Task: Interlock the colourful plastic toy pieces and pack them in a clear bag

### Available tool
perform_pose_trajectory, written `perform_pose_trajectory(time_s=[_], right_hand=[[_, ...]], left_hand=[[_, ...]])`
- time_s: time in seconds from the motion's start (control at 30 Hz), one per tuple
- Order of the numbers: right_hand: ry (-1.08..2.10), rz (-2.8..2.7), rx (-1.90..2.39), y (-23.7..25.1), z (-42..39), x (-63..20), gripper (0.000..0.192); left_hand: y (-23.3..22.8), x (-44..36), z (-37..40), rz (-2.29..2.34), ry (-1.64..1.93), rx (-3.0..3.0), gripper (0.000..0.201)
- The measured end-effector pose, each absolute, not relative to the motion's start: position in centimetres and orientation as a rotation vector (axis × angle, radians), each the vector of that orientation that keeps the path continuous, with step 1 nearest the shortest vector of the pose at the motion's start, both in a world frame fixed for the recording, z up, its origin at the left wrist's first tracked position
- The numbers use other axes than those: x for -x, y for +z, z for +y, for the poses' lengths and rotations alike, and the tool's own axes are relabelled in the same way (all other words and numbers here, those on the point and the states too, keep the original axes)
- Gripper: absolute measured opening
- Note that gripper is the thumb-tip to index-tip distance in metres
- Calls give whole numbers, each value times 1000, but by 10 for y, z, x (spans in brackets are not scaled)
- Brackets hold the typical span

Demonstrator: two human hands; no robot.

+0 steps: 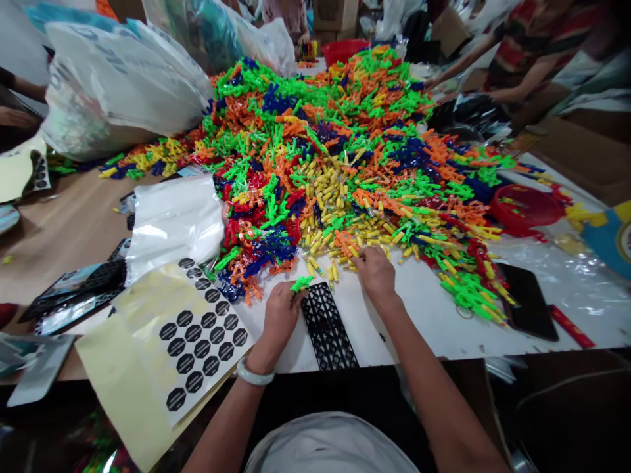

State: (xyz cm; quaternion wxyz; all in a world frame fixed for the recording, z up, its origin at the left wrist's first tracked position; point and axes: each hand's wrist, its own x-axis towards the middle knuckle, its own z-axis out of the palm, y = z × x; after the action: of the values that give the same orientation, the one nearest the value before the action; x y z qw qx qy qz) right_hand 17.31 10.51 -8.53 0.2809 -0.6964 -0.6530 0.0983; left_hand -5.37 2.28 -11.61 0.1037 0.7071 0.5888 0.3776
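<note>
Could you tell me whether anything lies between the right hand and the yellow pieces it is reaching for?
Nothing visible does: the right hand already rests at the edge of the yellow pieces, fingertips among them.

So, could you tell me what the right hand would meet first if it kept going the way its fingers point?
Most likely the yellow pieces at the near edge of the big coloured heap: the right hand points up-table and its fingers already seem to touch them, though depth is hard to judge.
</note>
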Motion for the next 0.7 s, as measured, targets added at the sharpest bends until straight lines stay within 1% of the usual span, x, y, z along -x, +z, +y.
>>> perform_pose_trajectory(time_s=[0.07,0.1,0.23,0.3,0.47,0.7], right_hand=[[398,-1708,1802,-84,103,-175,7],[527,-1646,1748,-84,98,-173,9],[1294,-1306,1464,-85,67,-153,24],[1485,-1215,1319,-87,58,-139,29],[1510,-1187,1147,-100,60,-112,34],[1498,-1207,1250,-115,59,-112,39]], left_hand=[[-116,53,22,1754,1094,-2068,13],[-116,53,22,1767,1080,-2050,13],[-116,52,20,1819,1024,-1995,12],[-117,52,20,1822,1013,-2007,12],[-121,52,21,1775,1059,-2126,11],[-122,50,21,1809,1066,-2202,20]])
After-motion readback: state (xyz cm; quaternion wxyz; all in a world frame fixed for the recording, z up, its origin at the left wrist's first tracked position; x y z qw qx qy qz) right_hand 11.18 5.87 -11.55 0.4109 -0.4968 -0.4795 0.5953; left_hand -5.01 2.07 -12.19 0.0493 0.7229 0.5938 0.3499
